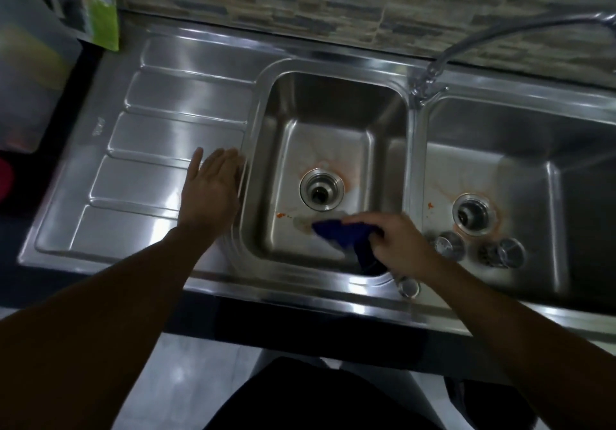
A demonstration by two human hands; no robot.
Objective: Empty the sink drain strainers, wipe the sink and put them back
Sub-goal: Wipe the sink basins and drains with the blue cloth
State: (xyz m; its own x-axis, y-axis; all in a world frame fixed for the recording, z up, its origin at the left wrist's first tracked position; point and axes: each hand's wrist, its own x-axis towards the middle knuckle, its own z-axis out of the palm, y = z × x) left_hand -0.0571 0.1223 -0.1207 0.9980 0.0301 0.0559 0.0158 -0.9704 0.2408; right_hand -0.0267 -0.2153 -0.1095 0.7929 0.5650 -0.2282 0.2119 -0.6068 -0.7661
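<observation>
A steel double sink has a left basin (333, 113) and a right basin (520, 149), both with open drains (321, 189) (472, 213) and orange stains around them. My right hand (396, 243) presses a dark blue cloth (343, 233) onto the front floor of the left basin. My left hand (213, 186) lies flat, fingers apart, on the drainboard (160, 149) beside the left basin. Two metal strainers (449, 245) (503, 252) lie on the right basin's floor in front of its drain. A small orange scrap (280, 215) sits left of the cloth.
A curved tap (433, 76) rises between the basins at the back. A clear plastic container (30, 63) and a green packet (90, 6) stand at the far left. A small round metal piece (408, 287) rests on the sink's front rim.
</observation>
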